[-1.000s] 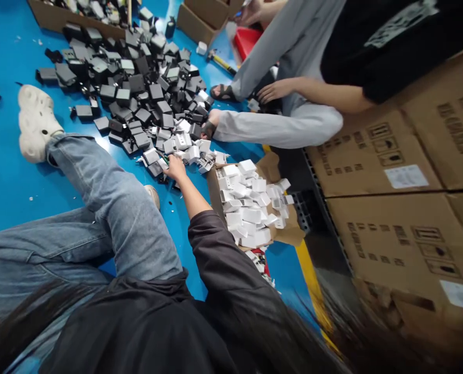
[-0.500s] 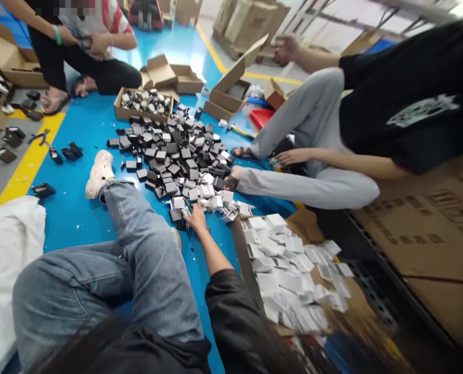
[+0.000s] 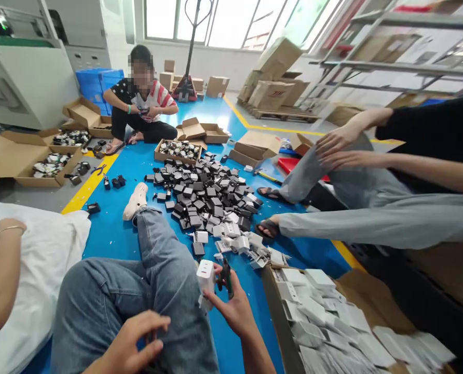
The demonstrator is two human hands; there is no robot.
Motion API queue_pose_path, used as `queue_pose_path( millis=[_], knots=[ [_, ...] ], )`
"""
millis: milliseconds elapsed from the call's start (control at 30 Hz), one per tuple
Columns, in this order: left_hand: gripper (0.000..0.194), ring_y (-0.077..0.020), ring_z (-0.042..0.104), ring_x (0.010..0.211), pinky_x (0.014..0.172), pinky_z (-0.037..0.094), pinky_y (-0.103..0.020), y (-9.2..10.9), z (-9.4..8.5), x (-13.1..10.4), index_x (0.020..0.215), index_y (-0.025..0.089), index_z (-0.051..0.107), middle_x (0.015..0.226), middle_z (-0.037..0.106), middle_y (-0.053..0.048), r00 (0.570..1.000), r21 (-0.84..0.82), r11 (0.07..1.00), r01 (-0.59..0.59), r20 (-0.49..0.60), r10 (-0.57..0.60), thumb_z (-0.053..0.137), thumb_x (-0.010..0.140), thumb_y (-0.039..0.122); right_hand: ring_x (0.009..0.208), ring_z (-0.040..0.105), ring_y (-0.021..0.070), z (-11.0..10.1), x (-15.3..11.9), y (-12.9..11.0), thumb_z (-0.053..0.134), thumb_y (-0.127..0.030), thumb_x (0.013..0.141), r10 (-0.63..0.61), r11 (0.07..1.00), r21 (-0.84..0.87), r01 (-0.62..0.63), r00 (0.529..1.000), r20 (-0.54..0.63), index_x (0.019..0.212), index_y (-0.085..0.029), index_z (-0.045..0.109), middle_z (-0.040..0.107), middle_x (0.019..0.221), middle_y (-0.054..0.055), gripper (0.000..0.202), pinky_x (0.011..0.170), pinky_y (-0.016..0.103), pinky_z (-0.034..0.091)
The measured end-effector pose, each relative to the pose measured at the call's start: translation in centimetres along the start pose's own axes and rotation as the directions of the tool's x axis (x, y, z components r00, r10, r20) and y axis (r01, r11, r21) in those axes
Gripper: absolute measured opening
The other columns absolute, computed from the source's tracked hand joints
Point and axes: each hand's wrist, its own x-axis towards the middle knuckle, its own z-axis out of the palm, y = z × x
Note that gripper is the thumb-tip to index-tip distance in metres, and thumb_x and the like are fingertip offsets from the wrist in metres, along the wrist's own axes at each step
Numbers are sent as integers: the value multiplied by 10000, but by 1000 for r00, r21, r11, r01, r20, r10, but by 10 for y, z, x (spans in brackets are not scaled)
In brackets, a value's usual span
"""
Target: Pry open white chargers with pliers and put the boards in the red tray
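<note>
My right hand (image 3: 235, 306) is closed around a white charger (image 3: 205, 276) with port slots in its end face, and it also holds dark pliers with a green handle (image 3: 227, 279). Both are above the floor by my bent leg. Over my thigh in blue jeans (image 3: 169, 280), my left hand (image 3: 134, 337) is bare, thumb and forefinger apart. Beyond my right hand spreads a big pile of black charger blocks (image 3: 200, 192), with white chargers (image 3: 235, 236) along its near side. To the right, a cardboard box (image 3: 276, 306) is full of white plastic housings (image 3: 317, 306).
One co-worker (image 3: 144, 109) sits beyond the pile; another's grey-trousered legs (image 3: 332, 226) stretch in from the right. A third person's arm (image 3: 5, 275) rests over white cloth (image 3: 66, 234) at left. A box of small parts (image 3: 179, 156) and a hammer (image 3: 268, 176) lie beyond.
My right hand has come back from the pile toward me, now with a white charger. My left hand has come into view. The camera has tilted up; the right co-worker's hands now meet at the knee.
</note>
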Motion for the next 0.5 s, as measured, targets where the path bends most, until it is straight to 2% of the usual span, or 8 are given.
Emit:
queue_pose_path(
  millis=[100, 167, 233, 267, 333, 433, 500],
  knots=[
    [788, -196, 613, 875, 644, 551, -287, 7, -1, 4, 1435, 290, 359, 1339, 520, -118, 998, -129, 990, 52, -13, -54, 657, 758, 561, 1042, 629, 261, 20, -22, -46, 752, -389, 723, -117, 992, 61, 107, 978, 174, 1190, -210, 513, 645, 1146, 99, 554, 907, 379, 527],
    [953, -235, 597, 983, 701, 551, -297, 14, -5, 15, 1483, 239, 262, 1404, 452, -154, 994, -162, 983, 81, -58, -92, 730, 702, 519, 1058, 621, 237, 37, -28, -67, 737, -360, 744, -177, 983, 94, 156, 945, 275, 1219, -211, 499, 641, 1154, 81, 552, 925, 360, 513],
    [790, -273, 552, 1134, 880, 517, -334, 15, -12, 25, 1390, 224, 443, 1381, 491, -130, 993, -124, 989, 84, -72, -93, 762, 697, 431, 1085, 607, 223, 53, -30, -78, 704, -331, 778, -212, 976, 104, 189, 924, 317, 1245, -205, 488, 624, 1187, 84, 529, 954, 355, 489],
    [693, -272, 553, 1141, 911, 501, -337, 13, -16, 29, 1326, 216, 516, 1332, 536, -120, 990, -147, 984, 104, -83, -117, 760, 705, 403, 1102, 596, 223, 59, -31, -81, 693, -325, 789, -219, 975, 105, 195, 920, 326, 1253, -203, 486, 616, 1203, 90, 523, 969, 357, 476],
    [582, -236, 610, 1021, 847, 518, -309, 6, -21, 30, 1219, 198, 586, 1193, 615, -99, 976, -276, 944, 180, -71, -207, 769, 696, 375, 1114, 586, 225, 67, -30, -81, 699, -335, 789, -203, 977, 130, 168, 915, 349, 1256, -201, 488, 608, 1216, 97, 530, 975, 360, 465],
    [577, -161, 622, 814, 656, 519, -226, -7, -27, 20, 1119, 193, 582, 1017, 639, -52, 939, -534, 818, 214, -119, -324, 819, 621, 363, 1055, 605, 214, 66, -29, -73, 700, -375, 794, -89, 967, 253, -11, 920, 383, 1192, -210, 530, 612, 1202, 93, 463, 895, 332, 501],
    [595, -147, 613, 840, 674, 515, -203, -12, -31, 10, 1061, 197, 576, 993, 630, -31, 907, -640, 751, 160, -204, -368, 859, 552, 320, 1009, 615, 203, 60, -29, -64, 673, -382, 816, 40, 926, 339, -167, 935, 351, 1101, -219, 563, 622, 1164, 80, 346, 853, 320, 513]
  ],
)
